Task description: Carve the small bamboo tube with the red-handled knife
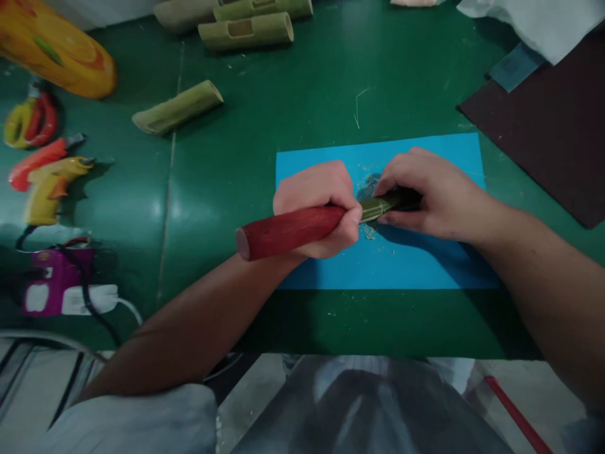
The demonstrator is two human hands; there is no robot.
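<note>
My left hand (317, 205) is closed in a fist around a red wooden tool handle (283, 232), whose butt points toward the lower left. The tool's working end is hidden against a small green bamboo piece (378, 207). My right hand (432, 192) grips that bamboo piece with fingers wrapped over it, holding it down on a blue sheet (425, 265). Pale shavings (368, 232) lie on the sheet around the bamboo.
Several cut bamboo tubes (246, 30) lie at the far edge, one more (177, 108) to their left. A yellow glue gun (50, 186), red-handled tools (35, 162), a purple plug and power strip (61, 287) sit left. A dark brown sheet (553, 123) lies right on the green table (227, 157).
</note>
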